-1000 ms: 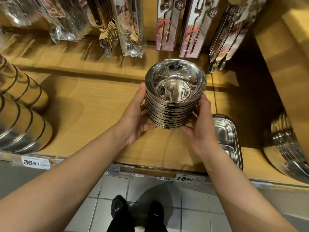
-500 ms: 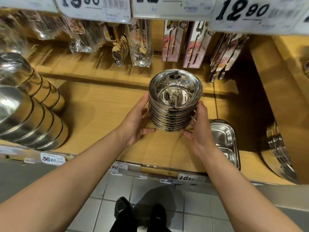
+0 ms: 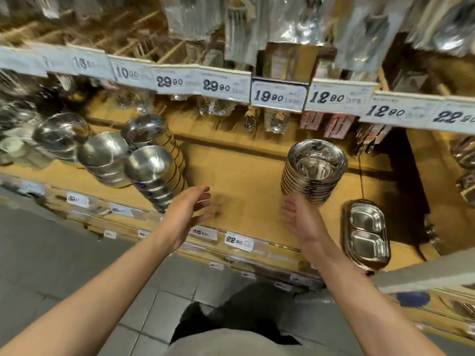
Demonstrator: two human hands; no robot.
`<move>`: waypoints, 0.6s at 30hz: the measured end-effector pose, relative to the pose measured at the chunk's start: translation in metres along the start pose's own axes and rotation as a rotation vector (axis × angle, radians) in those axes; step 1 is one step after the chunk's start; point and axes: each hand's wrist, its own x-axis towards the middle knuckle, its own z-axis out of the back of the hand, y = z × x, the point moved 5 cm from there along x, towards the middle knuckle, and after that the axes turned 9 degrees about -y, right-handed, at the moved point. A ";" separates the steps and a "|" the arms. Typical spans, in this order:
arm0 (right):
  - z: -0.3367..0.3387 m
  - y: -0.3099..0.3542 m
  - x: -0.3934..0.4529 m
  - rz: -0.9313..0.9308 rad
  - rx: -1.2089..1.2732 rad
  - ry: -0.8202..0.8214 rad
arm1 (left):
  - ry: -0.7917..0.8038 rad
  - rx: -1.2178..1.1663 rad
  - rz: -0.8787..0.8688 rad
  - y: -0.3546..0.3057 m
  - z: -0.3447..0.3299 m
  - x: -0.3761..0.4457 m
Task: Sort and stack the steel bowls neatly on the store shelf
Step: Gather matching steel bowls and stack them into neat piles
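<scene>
Nearest you, both forearms reach out over the tiled floor toward the wooden shelf (image 3: 246, 201). Your left hand (image 3: 189, 210) hovers above the shelf's front edge with its fingers straight, loosely spread and holding nothing. Your right hand (image 3: 303, 222) is likewise empty, palm turned inward, fingers extended and slightly apart, its fingertips just beside the base of the stack of steel bowls (image 3: 313, 173) but not gripping it. That stack stands upright on the shelf board, right of centre, bowls nested one inside another, the top bowl showing only reflections inside. To its right, near the front edge, lies a two-compartment steel tray (image 3: 366, 235); both compartments look bare. On the left side of the shelf, larger steel bowls (image 3: 151, 163) lean in nested, tilted rows. Farther back, price tags (image 3: 279, 96) line the upper shelf rail, with packaged cutlery (image 3: 277, 122) hanging behind, blurred.
</scene>
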 end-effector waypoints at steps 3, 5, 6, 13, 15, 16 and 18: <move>-0.050 0.007 -0.017 0.018 -0.014 0.067 | 0.002 -0.007 0.009 -0.003 0.044 0.005; -0.084 0.007 -0.024 0.014 -0.013 0.082 | 0.009 0.006 0.030 -0.001 0.078 0.011; -0.100 0.005 -0.027 0.008 -0.005 0.081 | 0.009 0.014 0.043 -0.001 0.096 0.015; -0.204 -0.008 -0.045 -0.144 0.037 0.037 | -0.005 0.038 0.078 -0.020 0.194 0.060; -0.217 -0.012 -0.052 -0.116 0.044 0.039 | -0.027 0.028 0.087 -0.026 0.205 0.074; -0.221 -0.015 -0.056 -0.108 0.054 0.045 | -0.033 0.020 0.104 -0.029 0.207 0.080; -0.225 -0.022 -0.060 -0.107 0.068 0.036 | -0.023 0.017 0.143 -0.031 0.205 0.093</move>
